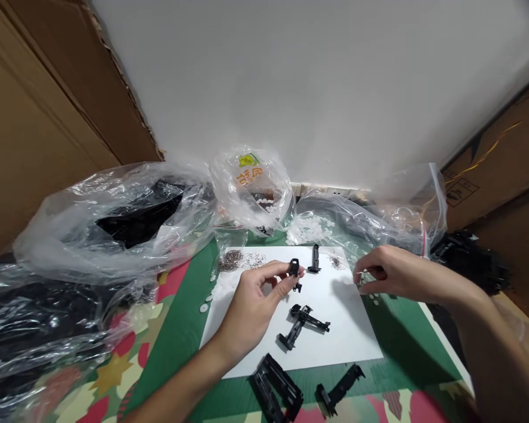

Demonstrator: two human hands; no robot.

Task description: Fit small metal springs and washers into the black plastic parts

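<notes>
Far left: big clear plastic bag [114, 217] w/ dark parts inside, slumped on the patterned mat [114, 364]; cardboard [35, 135] stands behind it. Next, at the white sheet's [344, 329] top-left corner, a pile of tiny metal springs [231, 259], w/ a smaller printed bag [251, 188] behind. Left hand [251, 305] is raised over the sheet, thumb & forefinger pinched shut on a small black plastic part [294, 270], approx. over the sheet's upper middle. Just right of that, another black piece [314, 259] stands upright near the sheet's top edge. Below the hand, a longer black assembly [303, 325] lies flat mid-sheet; two more black parts [277, 388] [338, 390] lie on the green mat past the sheet's near edge. Right hand [392, 273] sits at the sheet's right edge, fingers curled narrow, tips close together; can't tell if it holds anything. Behind it, white washers [311, 228] inside a clear bag [401, 211]. Far right: heap of black parts [471, 258].
</notes>
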